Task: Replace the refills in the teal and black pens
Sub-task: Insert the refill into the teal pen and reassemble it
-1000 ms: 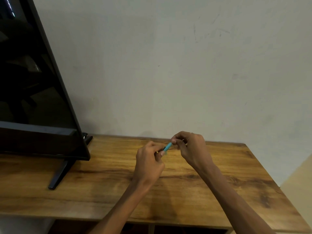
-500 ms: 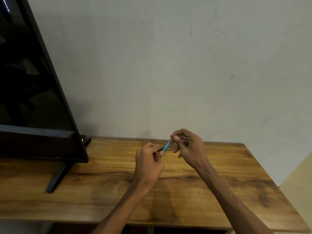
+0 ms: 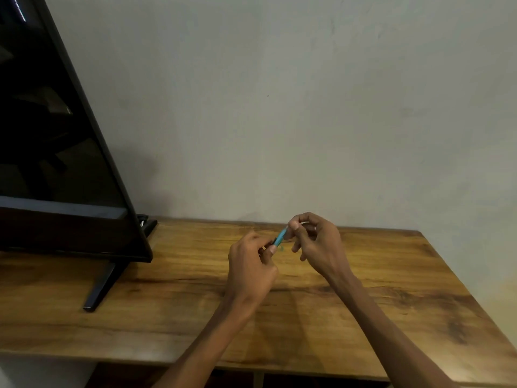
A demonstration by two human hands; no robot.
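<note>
The teal pen [image 3: 280, 238] hangs above the wooden worktop [image 3: 363, 289], its long axis slanting from near-left up to far-right; the left hand [image 3: 251, 268] pinches its lower end; the right hand [image 3: 317, 243] pinches its upper tip.

teal pen [image 3: 280, 237] mostly hidden by fingers [image 3: 294, 226]

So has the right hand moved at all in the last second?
Yes, slightly. The right hand has lifted a little toward the table's back edge, tilting the teal pen more steeply.
</note>
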